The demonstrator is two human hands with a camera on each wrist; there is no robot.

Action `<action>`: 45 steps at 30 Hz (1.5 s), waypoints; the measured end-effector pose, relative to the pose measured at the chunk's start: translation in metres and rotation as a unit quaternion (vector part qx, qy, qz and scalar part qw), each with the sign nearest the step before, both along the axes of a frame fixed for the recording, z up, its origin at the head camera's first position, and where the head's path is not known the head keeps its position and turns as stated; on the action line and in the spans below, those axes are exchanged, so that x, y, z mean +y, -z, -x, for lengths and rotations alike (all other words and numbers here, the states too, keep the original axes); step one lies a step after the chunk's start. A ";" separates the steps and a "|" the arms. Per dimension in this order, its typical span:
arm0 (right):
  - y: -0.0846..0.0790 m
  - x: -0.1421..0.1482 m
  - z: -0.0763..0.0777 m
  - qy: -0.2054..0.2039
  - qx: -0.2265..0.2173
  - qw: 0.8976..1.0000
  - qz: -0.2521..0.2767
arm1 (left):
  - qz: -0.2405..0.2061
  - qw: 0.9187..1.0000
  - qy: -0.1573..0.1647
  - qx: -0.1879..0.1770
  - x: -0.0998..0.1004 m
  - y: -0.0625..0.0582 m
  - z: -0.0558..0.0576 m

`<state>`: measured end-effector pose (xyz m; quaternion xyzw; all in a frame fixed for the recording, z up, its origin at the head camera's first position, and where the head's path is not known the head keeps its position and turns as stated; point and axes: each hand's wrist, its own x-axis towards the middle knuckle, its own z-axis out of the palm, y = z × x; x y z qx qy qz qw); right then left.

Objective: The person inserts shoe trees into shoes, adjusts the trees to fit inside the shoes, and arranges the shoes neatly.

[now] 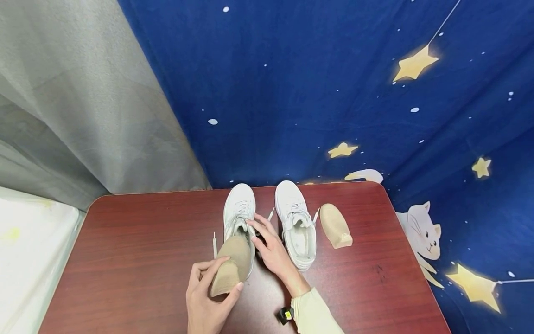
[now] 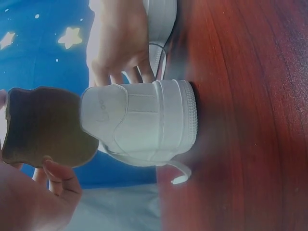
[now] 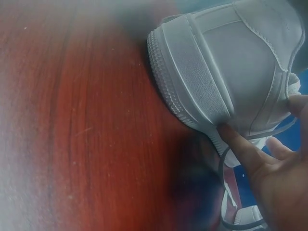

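My left hand [image 1: 204,297] pinches a beige moulded shoe insert [image 1: 235,264] by its heel end, thumb on one side and fingers on the other. The insert's rounded toe slants into the opening of the left white sneaker [image 1: 240,199]. In the left wrist view, the insert [image 2: 45,127] tilts over the heel of that sneaker [image 2: 144,122]. My right hand [image 1: 273,253] lies along the sneaker's right side, fingers nearly straight. The right wrist view has a fingertip against the sneaker's sole edge [image 3: 192,77] and the thumb at its collar.
A second white sneaker [image 1: 288,199] stands just right of my right hand, laces loose. Beyond it lies another beige insert [image 1: 333,225]. All rest on a reddish-brown table [image 1: 137,264], with a blue star-patterned curtain [image 1: 292,93] behind and a grey curtain [image 1: 96,116] at left.
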<state>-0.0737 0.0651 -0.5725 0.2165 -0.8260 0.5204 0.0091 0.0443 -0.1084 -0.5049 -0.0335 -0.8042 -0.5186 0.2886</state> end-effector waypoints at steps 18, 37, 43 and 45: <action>0.000 -0.002 0.000 0.009 -0.004 1.000 -0.006 | 0.006 0.999 0.001 -0.042 0.004 0.006 -0.003; 0.000 -0.003 0.002 0.013 0.013 1.000 -0.002 | 0.008 0.995 -0.002 -0.102 0.006 0.011 0.002; -0.003 -0.005 0.002 0.021 0.033 0.999 0.004 | -0.006 0.994 0.005 -0.110 0.008 0.007 0.002; -0.004 -0.005 0.002 0.021 0.024 0.999 0.007 | -0.023 0.994 0.010 -0.103 0.010 0.000 0.002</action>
